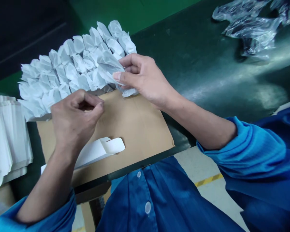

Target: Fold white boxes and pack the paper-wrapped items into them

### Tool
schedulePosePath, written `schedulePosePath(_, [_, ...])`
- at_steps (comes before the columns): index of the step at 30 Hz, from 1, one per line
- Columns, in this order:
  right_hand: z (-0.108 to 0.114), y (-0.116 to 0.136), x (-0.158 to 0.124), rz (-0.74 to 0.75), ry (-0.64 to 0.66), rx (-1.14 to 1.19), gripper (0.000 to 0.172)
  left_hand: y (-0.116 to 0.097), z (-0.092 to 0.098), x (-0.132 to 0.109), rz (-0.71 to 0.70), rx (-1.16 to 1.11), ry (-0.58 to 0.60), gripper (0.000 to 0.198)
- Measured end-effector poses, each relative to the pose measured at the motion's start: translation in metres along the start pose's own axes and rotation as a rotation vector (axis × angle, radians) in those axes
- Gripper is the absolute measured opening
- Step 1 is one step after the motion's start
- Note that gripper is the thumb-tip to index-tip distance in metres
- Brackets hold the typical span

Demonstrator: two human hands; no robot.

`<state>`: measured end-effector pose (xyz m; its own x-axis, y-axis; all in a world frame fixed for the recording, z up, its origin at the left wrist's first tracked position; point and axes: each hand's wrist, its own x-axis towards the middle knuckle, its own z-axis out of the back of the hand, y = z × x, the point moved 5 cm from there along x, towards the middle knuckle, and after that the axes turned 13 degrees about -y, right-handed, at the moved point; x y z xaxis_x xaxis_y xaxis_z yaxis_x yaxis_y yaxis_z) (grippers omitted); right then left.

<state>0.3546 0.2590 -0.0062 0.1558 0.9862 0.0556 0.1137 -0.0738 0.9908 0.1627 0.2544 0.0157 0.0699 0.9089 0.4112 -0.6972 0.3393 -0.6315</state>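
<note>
A fanned row of white paper-wrapped items (62,71) lies overlapping across a tan cardboard sheet (137,119) and the dark green bench. My right hand (140,77) is shut on one white paper-wrapped item (108,66) at the row's near end, with the thumb and fingers pinching its paper. My left hand (77,119) hovers over the sheet beside the row, its fingertips pinched together with nothing visible between them. Under my left wrist, a white folded carton (103,149) lies on the sheet, partly hidden by my forearm.
A stack of flat white pleated paper (7,138) stands at the far left. Crumpled clear plastic bags (251,29) lie at the top right of the dark green bench (207,67). The bench's near edge runs in front of me, above a pale floor with a yellow-striped line.
</note>
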Motion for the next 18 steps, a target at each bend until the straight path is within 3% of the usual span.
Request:
schedulePosePath(3, [-0.001, 0.001, -0.001, 0.006, 0.009, 0.008, 0.028, -0.009, -0.001, -0.009, -0.131, -0.027, 0.107, 0.012])
schedulePosePath(8, [-0.001, 0.000, -0.002, 0.015, -0.003, 0.000, 0.028, -0.035, -0.022, -0.016, -0.421, 0.074, 0.135, 0.016])
schedulePosePath(13, [-0.001, -0.001, 0.001, 0.021, -0.031, -0.007, 0.027, -0.038, -0.041, -0.012, -0.455, 0.182, 0.107, 0.017])
schedulePosePath(18, [0.000, 0.001, 0.001, 0.007, -0.033, -0.088, 0.021, -0.028, -0.021, -0.014, -0.412, 0.156, 0.036, 0.015])
